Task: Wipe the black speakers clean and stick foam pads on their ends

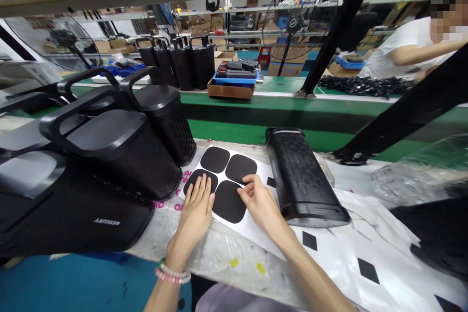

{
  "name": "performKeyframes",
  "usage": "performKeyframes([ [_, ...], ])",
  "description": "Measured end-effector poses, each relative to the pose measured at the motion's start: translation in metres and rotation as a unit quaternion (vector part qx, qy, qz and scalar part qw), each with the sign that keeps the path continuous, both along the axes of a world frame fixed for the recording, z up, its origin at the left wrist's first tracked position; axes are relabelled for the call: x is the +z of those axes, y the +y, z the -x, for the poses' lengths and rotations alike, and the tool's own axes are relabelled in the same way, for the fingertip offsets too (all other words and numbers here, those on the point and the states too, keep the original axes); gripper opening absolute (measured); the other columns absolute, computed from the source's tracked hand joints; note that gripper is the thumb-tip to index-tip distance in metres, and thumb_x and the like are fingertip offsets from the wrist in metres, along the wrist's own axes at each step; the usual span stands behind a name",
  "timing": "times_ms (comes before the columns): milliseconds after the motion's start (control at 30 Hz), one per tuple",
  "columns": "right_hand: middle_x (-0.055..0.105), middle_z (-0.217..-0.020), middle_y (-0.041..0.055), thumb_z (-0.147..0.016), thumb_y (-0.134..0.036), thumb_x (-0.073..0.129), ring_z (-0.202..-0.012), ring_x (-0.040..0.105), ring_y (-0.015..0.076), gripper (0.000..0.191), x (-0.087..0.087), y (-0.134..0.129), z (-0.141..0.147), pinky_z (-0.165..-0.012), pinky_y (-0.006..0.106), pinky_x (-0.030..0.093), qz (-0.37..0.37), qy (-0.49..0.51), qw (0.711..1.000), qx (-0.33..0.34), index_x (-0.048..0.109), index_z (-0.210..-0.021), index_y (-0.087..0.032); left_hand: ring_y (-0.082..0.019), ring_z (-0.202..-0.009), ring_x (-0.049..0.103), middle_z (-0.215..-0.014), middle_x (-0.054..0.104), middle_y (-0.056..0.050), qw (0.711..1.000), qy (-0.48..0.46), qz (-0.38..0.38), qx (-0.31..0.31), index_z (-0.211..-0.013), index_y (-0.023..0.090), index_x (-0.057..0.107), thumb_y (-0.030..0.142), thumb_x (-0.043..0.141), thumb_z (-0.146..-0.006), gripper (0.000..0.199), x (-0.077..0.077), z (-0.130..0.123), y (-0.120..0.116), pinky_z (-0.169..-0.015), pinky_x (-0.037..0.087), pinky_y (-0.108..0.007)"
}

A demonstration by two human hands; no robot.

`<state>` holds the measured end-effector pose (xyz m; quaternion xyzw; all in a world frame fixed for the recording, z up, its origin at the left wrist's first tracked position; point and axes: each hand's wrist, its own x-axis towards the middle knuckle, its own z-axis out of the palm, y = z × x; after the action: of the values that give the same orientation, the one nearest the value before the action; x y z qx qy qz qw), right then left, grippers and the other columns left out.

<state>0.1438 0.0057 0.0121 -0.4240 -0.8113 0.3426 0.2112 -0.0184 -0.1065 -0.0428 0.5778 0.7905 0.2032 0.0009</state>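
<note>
A white backing sheet (248, 226) lies on the table, bearing several black rounded-square pads. My left hand (197, 207) rests flat with fingers stretched over the lower-left pad (189, 183). At the upper right corner of the lower-right pad (228, 202), my right hand (261, 200) has thumb and fingertips bent together in a pinch on its edge. Two further pads, the upper-left one (215, 159) and the upper-right one (240, 167), lie just beyond my hands. Right of the sheet, a black speaker-like housing (305, 175) lies on its side with its slotted face up.
Black housings with handles (106, 131) crowd the left side; one reads "MERKURY". White sheeting with black squares (340, 258) covers the right. Beyond run a green conveyor line (234, 126), a blue tray (234, 79) and a slanted black post (402, 102). A co-worker (405, 48) sits at the far right.
</note>
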Motion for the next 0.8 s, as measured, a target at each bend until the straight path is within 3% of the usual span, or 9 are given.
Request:
performKeyframes([
  [100, 0.061, -0.073, -0.0012, -0.083, -0.021, 0.056, -0.063, 0.061, 0.0163, 0.025, -0.003, 0.000, 0.003, -0.059, 0.027, 0.047, 0.004, 0.006, 1.000, 0.008, 0.055, -0.108, -0.019, -0.026, -0.147, 0.030, -0.156, 0.037, -0.013, 1.000, -0.014, -0.001, -0.002, -0.150, 0.016, 0.036, 0.028, 0.026, -0.102, 0.051, 0.000, 0.001, 0.000, -0.120, 0.028, -0.054],
  [233, 0.059, -0.075, 0.0009, -0.086, -0.015, 0.048, -0.070, 0.060, 0.0170, 0.013, 0.001, -0.006, 0.002, -0.063, 0.028, 0.048, -0.022, 0.026, 0.998, 0.054, 0.058, -0.094, -0.019, -0.025, -0.147, 0.030, -0.156, 0.037, -0.012, 0.999, -0.046, -0.006, -0.006, -0.148, 0.017, 0.039, 0.025, 0.025, -0.101, 0.050, 0.001, 0.003, 0.000, -0.120, 0.027, -0.054],
  [400, 0.061, -0.093, 0.0050, -0.089, -0.009, 0.043, -0.090, 0.057, 0.0196, 0.019, 0.016, -0.026, -0.008, -0.080, 0.032, 0.048, -0.093, 0.058, 0.980, 0.168, 0.056, -0.096, -0.020, -0.023, -0.148, 0.029, -0.155, 0.040, -0.007, 0.994, -0.110, -0.024, -0.015, -0.147, 0.023, 0.041, 0.018, 0.031, -0.096, 0.052, 0.001, 0.004, -0.001, -0.122, 0.022, -0.053],
  [533, 0.060, -0.090, 0.0050, -0.092, -0.008, 0.041, -0.087, 0.054, 0.0203, 0.020, 0.035, -0.042, -0.032, -0.077, 0.034, 0.047, -0.155, 0.089, 0.954, 0.240, 0.055, -0.098, -0.021, -0.024, -0.148, 0.030, -0.154, 0.042, -0.007, 0.982, -0.182, -0.046, -0.009, -0.142, 0.022, 0.050, 0.022, 0.037, -0.094, 0.049, 0.001, 0.010, -0.001, -0.123, 0.017, -0.052],
  [633, 0.056, -0.086, 0.0003, -0.094, -0.011, 0.046, -0.081, 0.055, 0.0145, 0.016, 0.051, -0.048, -0.057, -0.072, 0.026, 0.047, -0.084, 0.227, 0.955, 0.171, 0.053, -0.099, -0.025, -0.029, -0.145, 0.035, -0.149, 0.050, -0.011, 0.966, -0.248, -0.075, 0.023, -0.133, 0.020, 0.058, 0.036, 0.042, -0.095, 0.044, 0.010, 0.010, 0.002, -0.122, 0.013, -0.057],
  [700, 0.056, -0.085, -0.0020, -0.094, -0.018, 0.053, -0.078, 0.056, 0.0118, 0.010, 0.059, -0.048, -0.069, -0.069, 0.021, 0.048, -0.001, 0.327, 0.942, 0.072, 0.051, -0.098, -0.027, -0.030, -0.138, 0.046, -0.142, 0.057, -0.014, 0.949, -0.299, -0.098, 0.038, -0.128, 0.019, 0.060, 0.048, 0.033, -0.098, 0.050, 0.025, 0.003, 0.004, -0.118, 0.025, -0.057],
  [767, 0.058, -0.084, -0.0024, -0.093, -0.026, 0.060, -0.077, 0.058, 0.0117, 0.010, 0.064, -0.046, -0.075, -0.069, 0.021, 0.049, 0.073, 0.392, 0.917, 0.016, 0.051, -0.097, -0.027, -0.029, -0.123, 0.060, -0.133, 0.063, -0.015, 0.903, -0.407, -0.136, 0.018, -0.124, 0.019, 0.061, 0.060, 0.019, -0.098, 0.064, 0.048, -0.013, 0.004, -0.104, 0.047, -0.050],
  [800, 0.059, -0.084, -0.0021, -0.092, -0.030, 0.062, -0.077, 0.059, 0.0123, 0.012, 0.065, -0.045, -0.077, -0.069, 0.022, 0.050, 0.109, 0.410, 0.906, 0.011, 0.051, -0.096, -0.027, -0.030, -0.117, 0.063, -0.128, 0.065, -0.016, 0.836, -0.521, -0.170, -0.014, -0.120, 0.018, 0.063, 0.067, 0.022, -0.094, 0.069, 0.061, -0.024, 0.005, -0.097, 0.053, -0.048],
])
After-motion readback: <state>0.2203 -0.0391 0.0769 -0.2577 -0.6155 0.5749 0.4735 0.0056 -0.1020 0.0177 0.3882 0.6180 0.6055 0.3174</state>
